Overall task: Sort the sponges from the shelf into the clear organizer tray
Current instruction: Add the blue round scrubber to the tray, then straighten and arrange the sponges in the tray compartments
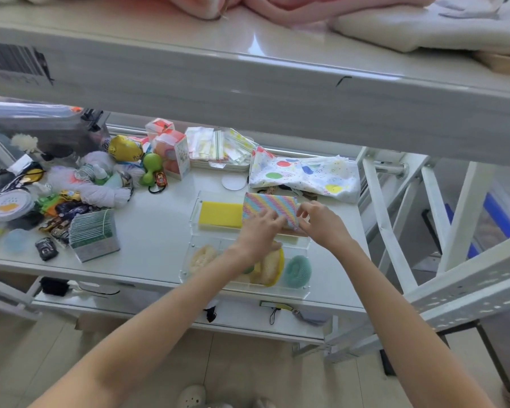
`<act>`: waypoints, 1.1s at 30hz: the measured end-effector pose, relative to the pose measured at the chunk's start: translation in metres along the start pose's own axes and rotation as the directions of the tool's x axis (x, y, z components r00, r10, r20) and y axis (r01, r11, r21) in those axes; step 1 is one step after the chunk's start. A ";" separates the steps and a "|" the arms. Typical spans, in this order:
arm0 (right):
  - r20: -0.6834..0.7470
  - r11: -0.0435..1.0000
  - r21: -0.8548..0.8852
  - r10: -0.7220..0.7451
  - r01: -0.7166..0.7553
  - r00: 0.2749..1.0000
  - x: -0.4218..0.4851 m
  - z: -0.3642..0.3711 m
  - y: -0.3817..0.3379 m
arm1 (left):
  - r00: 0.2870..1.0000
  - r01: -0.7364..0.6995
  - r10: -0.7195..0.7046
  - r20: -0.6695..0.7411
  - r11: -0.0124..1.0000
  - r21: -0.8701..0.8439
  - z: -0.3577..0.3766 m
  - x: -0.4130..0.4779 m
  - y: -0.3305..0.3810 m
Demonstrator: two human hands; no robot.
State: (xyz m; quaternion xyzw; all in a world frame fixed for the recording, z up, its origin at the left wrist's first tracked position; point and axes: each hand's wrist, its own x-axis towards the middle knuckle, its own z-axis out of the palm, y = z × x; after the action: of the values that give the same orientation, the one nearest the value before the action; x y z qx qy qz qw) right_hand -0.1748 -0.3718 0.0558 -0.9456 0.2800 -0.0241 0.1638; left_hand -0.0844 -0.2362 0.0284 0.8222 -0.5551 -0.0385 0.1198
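The clear organizer tray sits on the white shelf, right of centre. Its far compartment holds a yellow sponge and a rainbow-striped sponge. My left hand and my right hand both rest their fingers on the near edge of the striped sponge, which is tilted up at the tray's right end. The near compartment holds a cream loofah pad, a yellow-rimmed loofah pad partly hidden under my left wrist, and a teal round scrubber.
A pile of toys, yarn, small cars and a stack of green-edged cards fills the shelf's left side. A polka-dot cloth and zip bags lie behind the tray. An upper shelf overhangs. White frame bars stand to the right.
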 end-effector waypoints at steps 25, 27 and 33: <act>0.190 0.986 -0.127 0.130 -0.107 0.973 0.034 -0.002 -0.016 | 0.948 0.316 -0.233 0.218 0.781 -0.539 -0.011 0.046 -0.047; 0.219 0.980 -0.176 0.131 -0.093 0.967 0.033 -0.003 -0.015 | 0.951 0.304 -0.218 0.219 0.794 -0.527 -0.006 0.046 -0.042; 0.310 0.986 -0.154 -0.017 0.067 0.951 0.040 0.003 -0.023 | 0.947 0.312 -0.215 0.238 0.787 -0.532 -0.005 0.046 -0.044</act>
State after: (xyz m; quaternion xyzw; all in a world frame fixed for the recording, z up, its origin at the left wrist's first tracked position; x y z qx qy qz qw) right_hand -0.1287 -0.3738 0.0587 -0.9538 0.2318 0.1430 0.1272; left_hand -0.0262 -0.2626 0.0264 0.8134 -0.4061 -0.2847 0.3039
